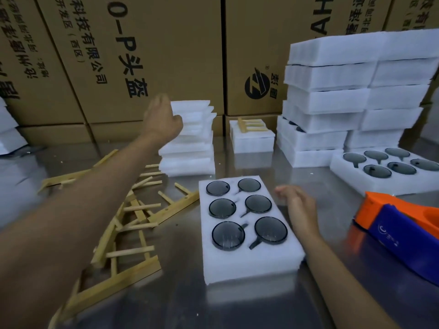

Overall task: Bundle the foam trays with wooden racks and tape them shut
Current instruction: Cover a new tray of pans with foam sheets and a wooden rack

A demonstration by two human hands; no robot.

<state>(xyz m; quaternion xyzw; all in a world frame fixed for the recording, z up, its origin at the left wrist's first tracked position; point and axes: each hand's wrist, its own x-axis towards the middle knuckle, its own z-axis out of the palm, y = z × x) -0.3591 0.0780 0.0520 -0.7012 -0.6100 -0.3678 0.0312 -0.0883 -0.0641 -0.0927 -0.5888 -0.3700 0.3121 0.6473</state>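
Note:
A white foam tray [249,262] holding several dark round lenses lies on the steel table in front of me. My left hand [161,117] reaches far forward to a stack of thin white foam sheets [190,150] and touches its top left corner; its fingers are blurred. My right hand [297,205] rests with relaxed fingers beside the tray's right edge, holding nothing. Several wooden racks [133,214] lie in a loose pile left of the tray. An orange and blue tape dispenser [403,233] sits at the right.
A tall stack of foam trays [332,103] stands at the back right, with another lens-filled tray [356,179] beside it. A small foam block with a wooden rack [251,125] on top sits at the back centre. Cardboard boxes [142,55] wall off the rear.

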